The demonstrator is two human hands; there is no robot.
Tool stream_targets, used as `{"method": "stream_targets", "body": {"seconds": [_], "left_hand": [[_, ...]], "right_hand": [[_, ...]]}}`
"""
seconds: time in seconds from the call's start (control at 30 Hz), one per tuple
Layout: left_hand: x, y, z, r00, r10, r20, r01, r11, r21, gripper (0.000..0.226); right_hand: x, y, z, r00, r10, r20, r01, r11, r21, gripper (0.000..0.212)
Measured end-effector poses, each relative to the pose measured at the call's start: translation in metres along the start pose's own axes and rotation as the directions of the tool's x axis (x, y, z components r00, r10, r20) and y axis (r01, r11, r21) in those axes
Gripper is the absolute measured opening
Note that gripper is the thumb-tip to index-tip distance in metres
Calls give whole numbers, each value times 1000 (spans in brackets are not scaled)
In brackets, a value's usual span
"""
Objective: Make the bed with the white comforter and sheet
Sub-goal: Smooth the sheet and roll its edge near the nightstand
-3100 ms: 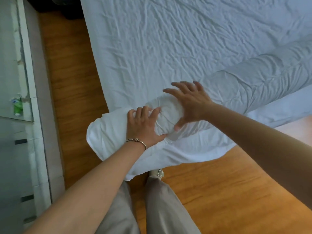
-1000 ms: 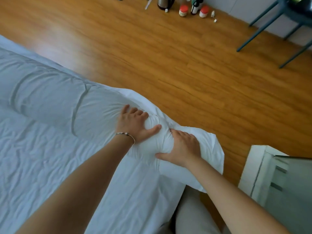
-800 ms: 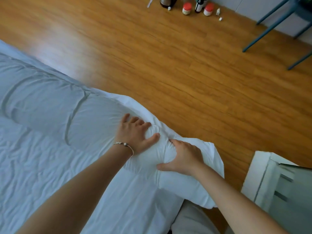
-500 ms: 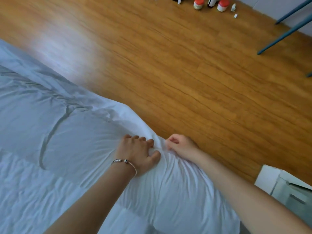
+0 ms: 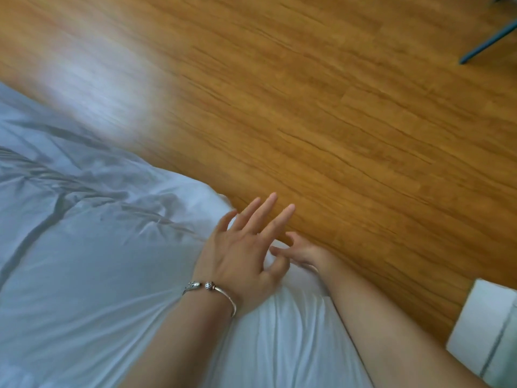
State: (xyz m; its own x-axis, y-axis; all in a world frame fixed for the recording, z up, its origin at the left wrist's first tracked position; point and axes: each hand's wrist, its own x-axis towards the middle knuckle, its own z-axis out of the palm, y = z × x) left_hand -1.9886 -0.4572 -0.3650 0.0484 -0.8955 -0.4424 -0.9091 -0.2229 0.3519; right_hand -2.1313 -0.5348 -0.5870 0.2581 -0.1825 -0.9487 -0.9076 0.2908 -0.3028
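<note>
The white comforter point(image 5: 84, 275) lies wrinkled over the bed and fills the lower left, its edge running along the wooden floor. My left hand point(image 5: 243, 253), with a silver bracelet on the wrist, hovers over that edge with fingers straight and spread, holding nothing. My right hand point(image 5: 305, 252) is just to its right at the fabric's edge, fingers loosely extended and partly hidden behind the left hand. I cannot tell the sheet apart from the comforter. The frame is motion-blurred.
Wooden floor point(image 5: 335, 121) stretches beyond the bed edge. A white piece of furniture point(image 5: 486, 331) stands at the lower right. A blue chair leg point(image 5: 486, 44) shows at the top right.
Both hands gripped the bunched comforter edge half a second ago; now their fingers have opened and let it go. The rolled end has been spread flat toward the bed edge.
</note>
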Motion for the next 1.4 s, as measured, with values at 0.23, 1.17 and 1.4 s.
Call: {"method": "stream_targets", "body": {"seconds": [0.23, 1.17, 1.4], "left_hand": [[39, -11, 26, 991, -79, 105, 75, 996, 41, 67], [79, -30, 77, 845, -244, 476, 193, 969, 155, 41], [79, -30, 79, 849, -250, 466, 201, 967, 153, 40]], "right_hand": [[47, 23, -3, 996, 94, -11, -94, 993, -64, 91], [132, 41, 1, 999, -21, 28, 23, 996, -83, 42], [126, 44, -11, 972, -156, -174, 178, 977, 120, 29]]}}
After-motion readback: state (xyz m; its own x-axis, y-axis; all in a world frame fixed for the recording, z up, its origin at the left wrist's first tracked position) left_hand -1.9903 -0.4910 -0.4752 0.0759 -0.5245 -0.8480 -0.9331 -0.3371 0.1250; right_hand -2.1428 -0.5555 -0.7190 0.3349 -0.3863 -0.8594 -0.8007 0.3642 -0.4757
